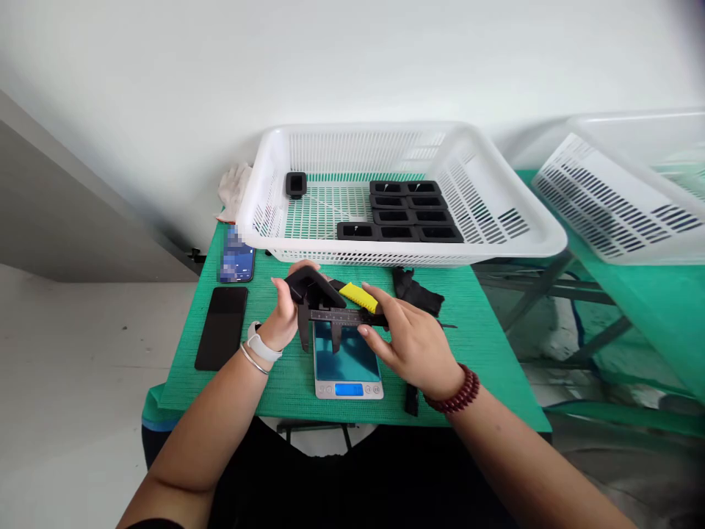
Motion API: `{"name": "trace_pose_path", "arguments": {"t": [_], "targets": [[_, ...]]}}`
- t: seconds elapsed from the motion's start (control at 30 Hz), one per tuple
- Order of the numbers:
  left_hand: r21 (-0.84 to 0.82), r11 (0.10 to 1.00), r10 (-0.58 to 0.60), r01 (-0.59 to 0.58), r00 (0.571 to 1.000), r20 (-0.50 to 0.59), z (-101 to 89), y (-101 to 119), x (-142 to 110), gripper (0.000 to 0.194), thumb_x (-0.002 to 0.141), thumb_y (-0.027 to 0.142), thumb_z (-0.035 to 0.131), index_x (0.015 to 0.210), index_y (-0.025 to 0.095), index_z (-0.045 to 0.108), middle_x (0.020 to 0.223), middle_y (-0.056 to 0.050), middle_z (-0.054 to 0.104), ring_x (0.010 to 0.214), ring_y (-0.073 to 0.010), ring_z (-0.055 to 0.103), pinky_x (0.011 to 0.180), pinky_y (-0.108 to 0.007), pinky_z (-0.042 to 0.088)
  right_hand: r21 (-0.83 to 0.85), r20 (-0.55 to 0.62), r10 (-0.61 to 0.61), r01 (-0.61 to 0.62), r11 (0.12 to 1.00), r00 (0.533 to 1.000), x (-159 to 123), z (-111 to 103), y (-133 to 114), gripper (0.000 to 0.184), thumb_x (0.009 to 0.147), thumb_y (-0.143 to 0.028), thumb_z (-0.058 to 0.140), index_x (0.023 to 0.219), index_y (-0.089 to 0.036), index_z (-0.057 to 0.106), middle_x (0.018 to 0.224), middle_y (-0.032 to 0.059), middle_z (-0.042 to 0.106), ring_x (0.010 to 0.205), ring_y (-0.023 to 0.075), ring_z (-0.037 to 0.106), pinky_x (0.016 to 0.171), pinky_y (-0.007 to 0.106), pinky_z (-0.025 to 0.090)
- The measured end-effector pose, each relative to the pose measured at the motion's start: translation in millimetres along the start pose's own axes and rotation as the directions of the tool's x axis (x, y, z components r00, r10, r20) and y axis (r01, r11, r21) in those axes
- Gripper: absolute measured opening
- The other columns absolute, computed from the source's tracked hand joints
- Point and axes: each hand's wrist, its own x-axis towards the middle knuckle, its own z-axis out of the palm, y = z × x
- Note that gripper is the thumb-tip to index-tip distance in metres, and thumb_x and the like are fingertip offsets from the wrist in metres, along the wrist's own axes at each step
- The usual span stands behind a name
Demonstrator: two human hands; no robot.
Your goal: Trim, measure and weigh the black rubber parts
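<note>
While calipers (337,317) look dark, the frame (324,283) looks black.

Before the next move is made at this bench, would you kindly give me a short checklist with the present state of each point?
1. Left hand holding the black part: ok.
2. Right hand on the calipers: ok.
3. Calipers' upper jaws touching the part: cannot tell, too dark there.
4. Yellow tool clear of the right fingers: not ok, they overlap it in view.
5. Scale display lit: ok, though its reading is too small to make out.
6. Parts in the white basket all grouped: not ok, one sits apart at the left.
</note>
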Motion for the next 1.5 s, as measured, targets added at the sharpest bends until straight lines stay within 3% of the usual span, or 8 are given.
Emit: {"name": "trace_pose_path", "arguments": {"t": [0.23,0.37,0.6,0.73,0.93,1.1,1.27,1.5], "targets": [[0.021,0.998,0.057,-0.06,0.988,0.141,-1.0,1.4,0.1,0.063,0.077,0.073,0.053,0.123,0.029,0.056,0.117,-0.007,0.066,0.118,-0.0302,0.058,0.096,-0.043,0.05,0.028,0.002,0.042,-0.042,0.999,0.999,0.0,1.1,-3.3,0.052,0.094,-0.046,0.047,0.131,-0.01,0.045,0.097,0.0135,0.069,0.084,0.0254,0.068,0.068,0.038,0.057],[0.082,0.995,0.04,-0.057,0.98,0.196,-4.5,1.0,0.3,0.053,0.076,0.042,0.073,0.124,0.029,0.057,0.127,-0.004,0.062,0.124,-0.0265,0.055,0.103,-0.038,0.046,0.04,-0.039,0.066,-0.064,0.997,0.997,0.1,1.2,-5.2,0.043,0.092,-0.047,0.05,0.121,-0.014,0.049,0.093,0.0112,0.067,0.082,0.0244,0.067,0.068,0.038,0.057],[-0.02,0.998,-0.064,0.067,0.991,0.115,-3.8,-1.8,1.4,0.042,0.076,0.023,0.061,0.118,0.023,0.061,0.115,-0.003,0.067,0.115,-0.0257,0.06,0.092,-0.038,0.052,0.028,-0.01,-0.027,0.028,0.999,1.0,-1.3,0.8,-1.9,0.039,0.09,-0.047,0.055,0.108,-0.012,0.053,0.089,0.012,0.061,0.079,0.0237,0.061,0.065,0.037,0.054],[-0.019,0.998,-0.06,0.062,0.995,0.077,-3.8,-4.2,1.3,0.042,0.075,0.023,0.06,0.117,0.024,0.061,0.117,-0.002,0.067,0.112,-0.025,0.061,0.09,-0.038,0.053,-0.051,-0.011,-0.022,0.021,0.998,1.0,1.0,-3.9,-0.5,0.032,0.09,-0.046,0.055,0.09,-0.014,0.058,0.08,0.0093,0.06,0.075,0.0213,0.058,0.066,0.035,0.05],[-0.057,0.998,0.012,-0.01,0.999,0.045,0.5,1.0,-0.3,0.039,0.072,0.027,0.065,0.112,0.025,0.062,0.118,-0.003,0.067,0.124,-0.0288,0.055,0.1,-0.043,0.048,-0.317,-0.064,0.165,-0.177,0.932,0.984,1.6,-7.7,0.8,0.052,0.082,-0.069,0.052,0.068,-0.019,0.055,0.059,0.0028,0.051,0.063,0.019,0.05,0.064,0.034,0.037],[-0.186,0.982,0.054,-0.027,0.988,0.146,6.6,9.3,-7.1,0.048,0.082,0.065,0.052,0.116,0.031,0.057,0.12,-0.004,0.066,0.131,-0.0316,0.049,0.105,-0.053,0.043,-0.314,-0.097,0.202,-0.222,0.923,0.975,-1.2,-4.8,2.1,0.055,0.083,-0.07,0.047,0.061,-0.02,0.049,0.055,0.0008,0.047,0.056,0.016,0.044,0.06,0.032,0.032],[-0.22,0.975,0.041,0.014,0.968,0.246,8.2,11.0,-9.1,0.046,0.089,0.065,0.042,0.119,0.032,0.054,0.126,-0.007,0.064,0.13,-0.0324,0.051,0.104,-0.058,0.041,-0.275,-0.134,0.153,-0.185,0.944,0.979,-3.0,-3.6,6.7,0.047,0.088,-0.059,0.047,0.067,-0.018,0.054,0.058,0.0019,0.05,0.058,0.0173,0.046,0.061,0.032,0.032],[-0.224,0.974,0.092,-0.024,0.95,0.299,12.8,11.6,-8.5,0.039,0.09,0.06,0.045,0.115,0.032,0.054,0.124,-0.007,0.065,0.124,-0.0339,0.057,0.103,-0.061,0.04,-0.139,-0.089,0.105,-0.117,0.983,0.99,-6.3,0.7,7.2,0.036,0.093,-0.041,0.044,0.098,-0.009,0.061,0.079,0.0092,0.065,0.071,0.0223,0.055,0.067,0.034,0.038]]}}
